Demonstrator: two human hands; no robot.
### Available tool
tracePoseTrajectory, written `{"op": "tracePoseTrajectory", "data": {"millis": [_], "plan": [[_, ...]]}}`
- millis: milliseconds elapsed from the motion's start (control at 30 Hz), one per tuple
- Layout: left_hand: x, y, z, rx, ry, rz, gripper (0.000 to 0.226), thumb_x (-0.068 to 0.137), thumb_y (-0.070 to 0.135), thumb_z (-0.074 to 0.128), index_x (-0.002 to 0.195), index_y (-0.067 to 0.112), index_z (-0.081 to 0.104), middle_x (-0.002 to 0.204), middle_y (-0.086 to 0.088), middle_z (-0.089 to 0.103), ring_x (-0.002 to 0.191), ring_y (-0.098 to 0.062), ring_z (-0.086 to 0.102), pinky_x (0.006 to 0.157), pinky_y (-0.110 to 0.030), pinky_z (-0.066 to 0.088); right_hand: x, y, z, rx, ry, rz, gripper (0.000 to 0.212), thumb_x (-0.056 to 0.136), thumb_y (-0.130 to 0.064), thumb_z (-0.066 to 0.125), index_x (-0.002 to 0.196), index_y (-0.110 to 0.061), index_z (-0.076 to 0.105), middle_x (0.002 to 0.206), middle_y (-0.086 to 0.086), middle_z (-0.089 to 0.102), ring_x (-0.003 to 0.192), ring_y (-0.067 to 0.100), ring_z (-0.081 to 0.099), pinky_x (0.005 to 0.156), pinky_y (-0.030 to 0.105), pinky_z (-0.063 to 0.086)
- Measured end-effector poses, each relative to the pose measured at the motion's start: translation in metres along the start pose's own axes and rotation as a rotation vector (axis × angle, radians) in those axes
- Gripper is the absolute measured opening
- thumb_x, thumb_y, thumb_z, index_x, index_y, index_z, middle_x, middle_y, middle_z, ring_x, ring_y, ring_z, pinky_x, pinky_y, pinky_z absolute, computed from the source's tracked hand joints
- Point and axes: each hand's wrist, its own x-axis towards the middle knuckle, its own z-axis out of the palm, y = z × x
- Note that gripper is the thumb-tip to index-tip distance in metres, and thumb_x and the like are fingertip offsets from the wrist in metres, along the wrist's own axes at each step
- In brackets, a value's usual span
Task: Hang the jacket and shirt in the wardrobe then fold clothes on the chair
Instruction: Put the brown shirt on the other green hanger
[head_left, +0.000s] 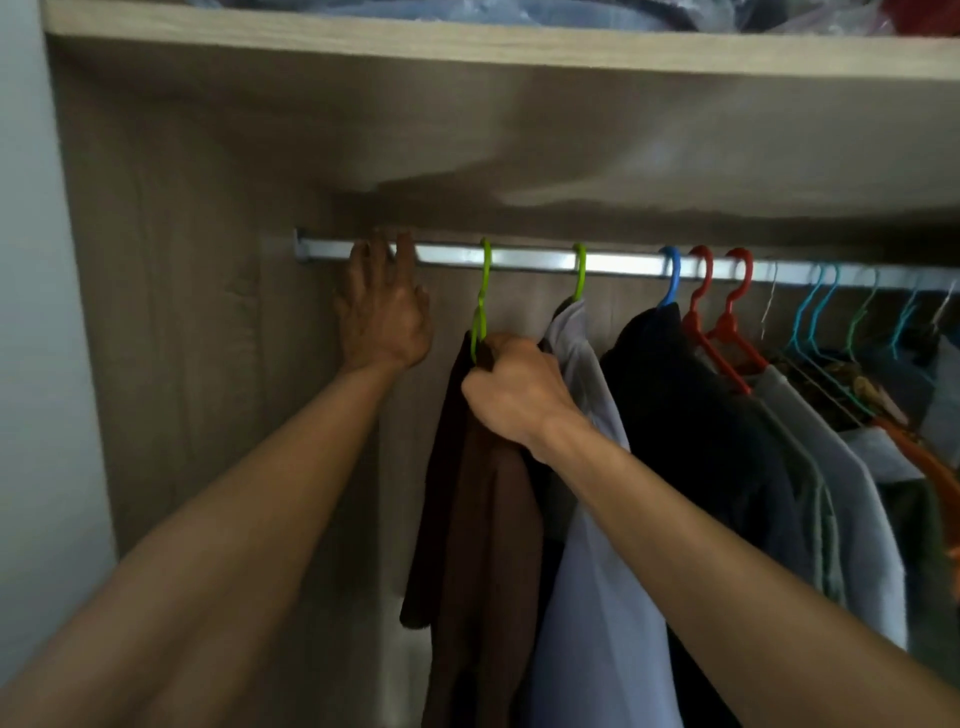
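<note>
While the silver metal wardrobe rail (545, 260) carries a full row of clothes along its right stretch, the person is working at its left end, so the hanging step looks well under way. The left hand (382, 317) reaches up at the rail's far left, its fingers laid over the bar and loosely curved on it; I cannot tell whether they truly clasp it. Just right of that hand, a lime-green plastic hanger (483, 296) is hooked over the rail, and a dark brown garment (478, 509) hangs from it straight below the bar. The right hand (511, 389) is clenched round the hanger's neck and the brown collar, a little under the rail. Next along the rail, a second lime-green hanger (580, 273) holds a pale lilac shirt (597, 571), touching the brown garment's right side. Further right hang a black garment (696, 415) on a blue hanger (671, 275) and two red hangers (722, 312).

I judge the brown piece to be the jacket, now seated on the rail with the shirt beside it. The next move would call for letting go of the hanger neck gently, checking the hook sits square, then turning away to the chair, which is not in sight from here.
</note>
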Motion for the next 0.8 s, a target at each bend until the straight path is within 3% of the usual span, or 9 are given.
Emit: {"op": "tracePoseTrajectory", "data": {"millis": [200, 267, 367, 500, 600, 700, 800], "plan": [[-0.013, 0.008, -0.044, 0.026, -0.24, 0.023, 0.065, 0.101, 0.022, 0.044, 0.158, 0.01, 0.016, 0.164, -0.017, 0.015, 0.153, -0.03, 0.009, 0.122, -0.035, 0.008, -0.013, 0.0, -0.011, -0.09, 0.015, -0.111, 0.047, 0.073, -0.039, 0.06, 0.114, -0.015, 0.065, 0.118, 0.011, 0.068, 0.114, 0.034, 0.061, 0.088, 0.032, 0.052], [-0.039, 0.013, -0.067, 0.076, -0.237, -0.036, 0.062, 0.102, 0.024, 0.045, 0.157, 0.009, 0.021, 0.161, -0.018, 0.023, 0.15, -0.032, 0.019, 0.119, -0.035, 0.015, -0.027, -0.003, -0.016, -0.1, 0.019, -0.179, 0.055, 0.071, -0.04, 0.057, 0.12, -0.015, 0.064, 0.123, 0.014, 0.063, 0.118, 0.037, 0.058, 0.096, 0.037, 0.051], [-0.082, 0.019, -0.1, 0.145, -0.235, -0.125, 0.058, 0.101, 0.028, 0.048, 0.153, 0.009, 0.031, 0.154, -0.022, 0.034, 0.14, -0.039, 0.035, 0.115, -0.037, 0.026, -0.053, -0.001, -0.023, -0.129, 0.039, -0.33, 0.052, 0.083, -0.029, 0.062, 0.134, -0.018, 0.056, 0.138, 0.017, 0.047, 0.13, 0.039, 0.044, 0.108, 0.042, 0.04], [-0.166, 0.036, -0.157, 0.17, -0.193, -0.263, 0.049, 0.1, 0.028, 0.053, 0.145, 0.01, 0.046, 0.145, -0.019, 0.047, 0.131, -0.035, 0.048, 0.11, -0.033, 0.034, -0.095, 0.01, -0.021, -0.06, -0.009, -0.542, 0.042, 0.088, -0.027, 0.063, 0.129, -0.02, 0.059, 0.137, 0.013, 0.045, 0.13, 0.035, 0.04, 0.108, 0.043, 0.035], [-0.256, 0.057, -0.214, 0.22, -0.216, -0.408, 0.042, 0.099, 0.027, 0.056, 0.138, 0.011, 0.054, 0.134, -0.016, 0.057, 0.12, -0.031, 0.058, 0.101, -0.032, 0.044, -0.153, 0.021, -0.007, 0.099, -0.233, -0.611, 0.036, 0.091, -0.023, 0.064, 0.127, -0.018, 0.06, 0.136, 0.013, 0.047, 0.129, 0.033, 0.044, 0.105, 0.039, 0.037], [-0.341, 0.073, -0.273, 0.27, -0.295, -0.56, 0.037, 0.099, 0.029, 0.058, 0.132, 0.012, 0.06, 0.129, -0.011, 0.062, 0.112, -0.023, 0.063, 0.098, -0.032, 0.048, -0.213, 0.032, 0.01, 0.171, -0.509, -0.583, 0.035, 0.093, -0.022, 0.065, 0.127, -0.017, 0.061, 0.134, 0.01, 0.053, 0.121, 0.026, 0.051, 0.092, 0.029, 0.038], [-0.419, 0.095, -0.34, 0.352, -0.317, -0.74, 0.031, 0.098, 0.03, 0.06, 0.125, 0.014, 0.065, 0.121, -0.005, 0.067, 0.104, -0.017, 0.066, 0.096, -0.033, 0.05, -0.268, 0.031, 0.025, 0.227, -0.789, -0.58, 0.033, 0.092, -0.022, 0.065, 0.125, -0.017, 0.064, 0.133, 0.007, 0.06, 0.112, 0.022, 0.058, 0.09, 0.028, 0.044]]}}
